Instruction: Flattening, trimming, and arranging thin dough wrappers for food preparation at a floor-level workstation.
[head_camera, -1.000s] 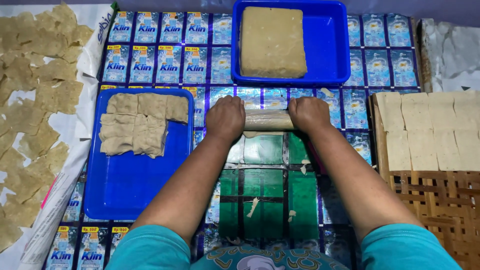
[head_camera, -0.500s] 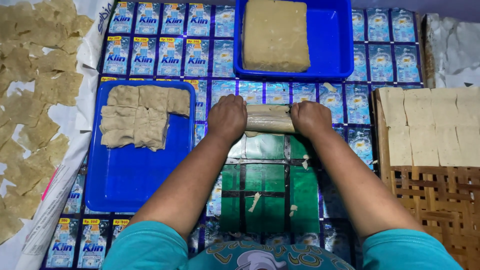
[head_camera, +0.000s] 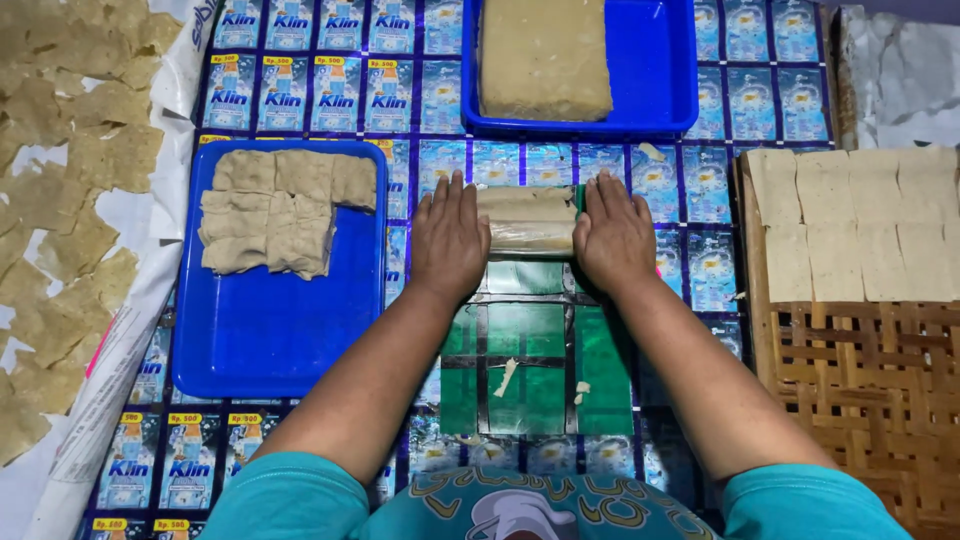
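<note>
Beige dough, wrapped around a roller, lies between the left hand and right hand; both rest flat and open on its ends, pressing rather than gripping, so it can turn. Below the wrists lies a green sheet; left of the left hand, a blue tray holds flattened pieces.

Roller ends hidden under left hand and right hand; dough block cut by top edge
</note>
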